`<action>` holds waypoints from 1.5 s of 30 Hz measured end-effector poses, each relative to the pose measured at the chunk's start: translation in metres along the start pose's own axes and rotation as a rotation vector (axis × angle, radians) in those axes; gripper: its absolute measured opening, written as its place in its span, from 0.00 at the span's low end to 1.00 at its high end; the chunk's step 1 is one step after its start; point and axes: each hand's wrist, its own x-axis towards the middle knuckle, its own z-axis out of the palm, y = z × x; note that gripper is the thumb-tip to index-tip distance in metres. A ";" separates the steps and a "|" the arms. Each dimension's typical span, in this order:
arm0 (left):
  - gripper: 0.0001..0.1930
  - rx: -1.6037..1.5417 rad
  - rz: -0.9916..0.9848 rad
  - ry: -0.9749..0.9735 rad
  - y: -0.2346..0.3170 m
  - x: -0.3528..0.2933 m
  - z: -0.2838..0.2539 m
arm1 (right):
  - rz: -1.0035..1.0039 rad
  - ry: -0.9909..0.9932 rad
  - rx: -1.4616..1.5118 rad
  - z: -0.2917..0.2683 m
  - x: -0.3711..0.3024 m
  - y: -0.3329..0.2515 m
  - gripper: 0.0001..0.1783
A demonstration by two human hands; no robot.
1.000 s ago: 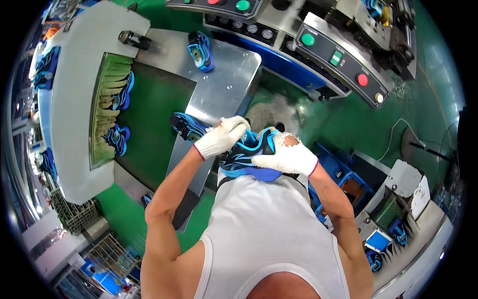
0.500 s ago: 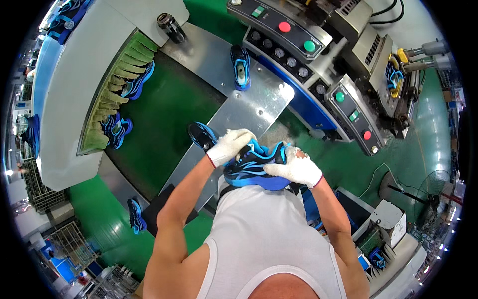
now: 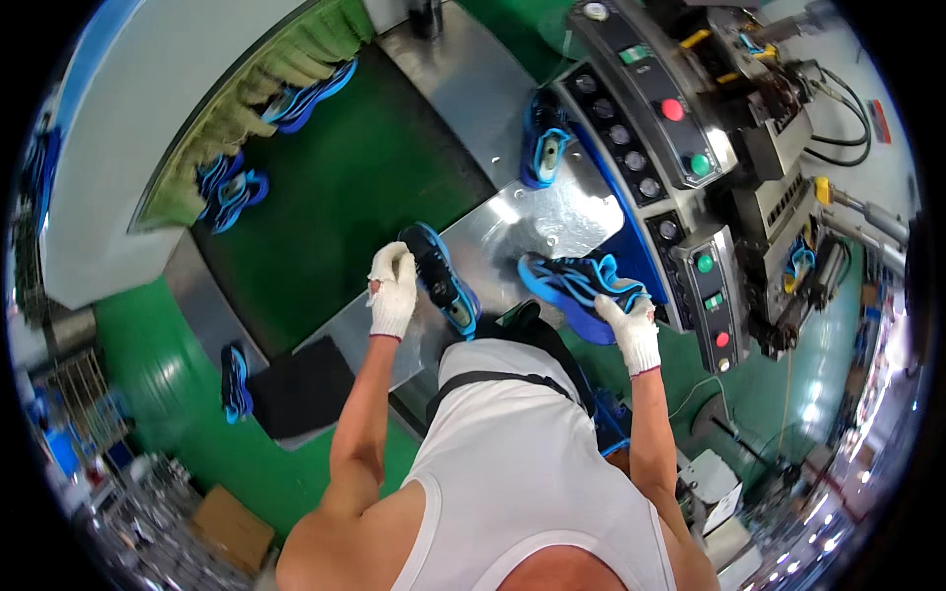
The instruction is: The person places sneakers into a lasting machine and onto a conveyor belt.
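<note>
My right hand [image 3: 631, 331], in a white knit glove, grips the heel end of a black and blue sports shoe [image 3: 574, 288]. That shoe hangs tilted in front of my waist, toe pointing left. My left hand [image 3: 392, 291], gloved alike, has its fingers loosely bent and apart, with nothing visible in them. Right beside it, a second shoe [image 3: 443, 281] rests on the metal plate [image 3: 498, 231], toe away from me; whether the glove touches it I cannot tell. Another shoe [image 3: 545, 143] stands farther up the plate by the machine.
A green conveyor belt [image 3: 345, 177] runs out of a grey housing with a fringed curtain [image 3: 261, 84]; several shoes lie at the curtain. At right stands a machine with a button panel [image 3: 680, 118]. A black mat [image 3: 301, 389] and one shoe [image 3: 235, 384] lie lower left.
My left hand has come off the held shoe and moved left beside the one on the plate. My right hand has carried its shoe right, toward the machine. The view has shifted.
</note>
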 end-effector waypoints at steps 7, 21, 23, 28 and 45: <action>0.36 0.534 0.292 -0.262 0.041 -0.071 -0.019 | -0.387 0.035 -0.039 0.063 0.059 0.023 0.28; 0.30 0.607 -0.155 0.584 -0.098 -0.154 -0.160 | -0.945 -0.201 -0.566 0.135 0.103 0.092 0.45; 0.30 0.640 -0.244 0.839 -0.129 -0.169 -0.227 | -0.725 -0.368 -0.419 0.106 0.098 0.089 0.46; 0.35 0.668 -0.421 1.056 -0.176 -0.140 -0.393 | -0.322 -0.109 -0.377 0.038 0.055 0.102 0.37; 0.11 -0.303 -0.236 0.599 0.003 -0.050 -0.332 | -0.445 -0.339 0.003 0.171 -0.051 -0.079 0.43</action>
